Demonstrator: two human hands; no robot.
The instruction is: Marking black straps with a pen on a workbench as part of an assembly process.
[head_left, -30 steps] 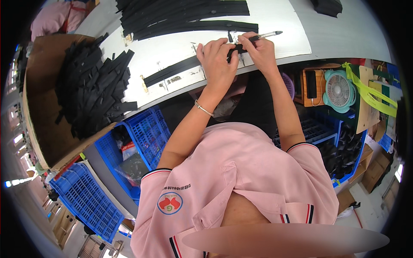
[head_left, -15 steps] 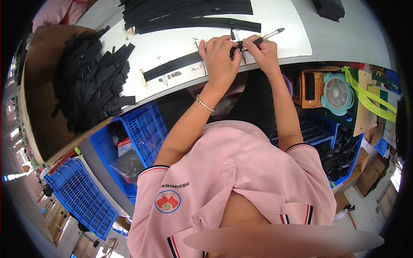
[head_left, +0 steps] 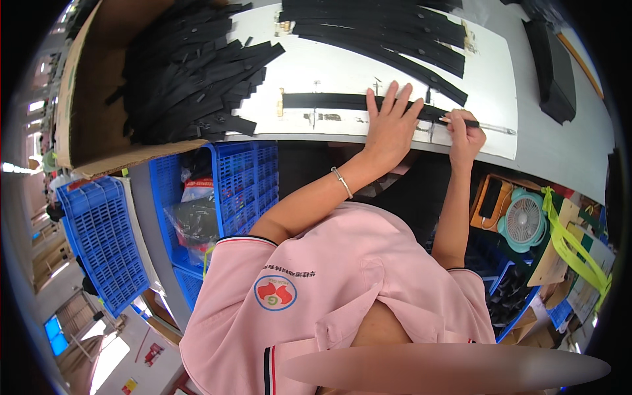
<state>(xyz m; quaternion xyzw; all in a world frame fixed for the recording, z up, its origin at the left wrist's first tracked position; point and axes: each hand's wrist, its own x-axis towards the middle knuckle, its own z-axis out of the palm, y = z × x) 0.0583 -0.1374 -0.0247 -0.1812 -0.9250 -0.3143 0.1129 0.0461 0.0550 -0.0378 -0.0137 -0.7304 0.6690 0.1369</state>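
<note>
A long black strip [head_left: 322, 101] lies straight along a marked white board [head_left: 329, 69] near the table's front edge. Across this strip my left hand [head_left: 392, 131] rests, fingers spread and pressing flat. My right hand [head_left: 466, 139], by the strip's right end, pinches a pen [head_left: 492, 127]. Its tip points left onto the strip and its clear barrel sticks out to the right. Farther back on the board, several black strips [head_left: 382, 29] lie in a layered row, one of them slanting down toward my right hand.
A cardboard box [head_left: 99, 99] at the left holds a heap of black strips [head_left: 191, 79] that spills onto the board. Below stand blue plastic crates [head_left: 247, 178]. At the right are a small teal fan [head_left: 523, 222], a phone [head_left: 490, 197] and a black folded piece [head_left: 552, 72] on the table.
The view has shifted, so the table sits farther right. My left hand has flattened out on the strip, and the pen in my right hand has turned its tip down to the strip.
</note>
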